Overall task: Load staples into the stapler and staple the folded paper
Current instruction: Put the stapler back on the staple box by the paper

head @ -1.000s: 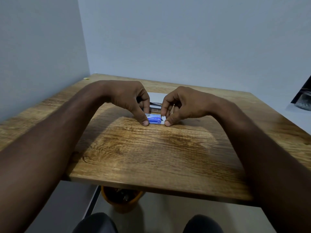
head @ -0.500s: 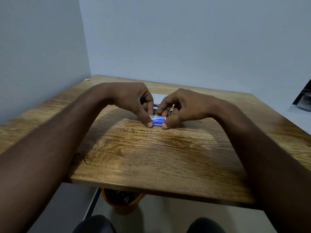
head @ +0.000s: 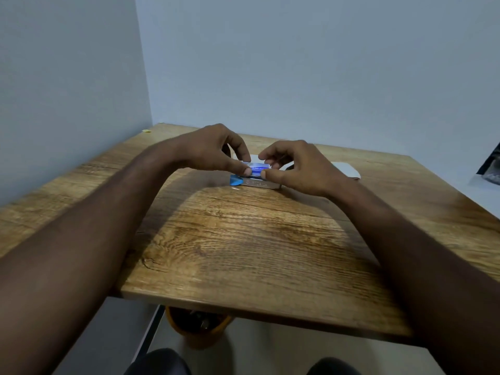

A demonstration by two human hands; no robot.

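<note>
Staple box (head: 259, 167) now lifted clear of wooden table (head: 243, 253), pinched at its 2 ends by left hand (head: 213, 150) and right hand (head: 300, 169), baring stapler (head: 257, 183) directly beneath, folded paper (head: 346, 170) just beyond; loading judged barely begun, no staples out.

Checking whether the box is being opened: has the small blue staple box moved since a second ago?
Yes. The blue staple box, pinched between the left hand and right hand, has lifted off the wooden table and now sits above the stapler.
</note>
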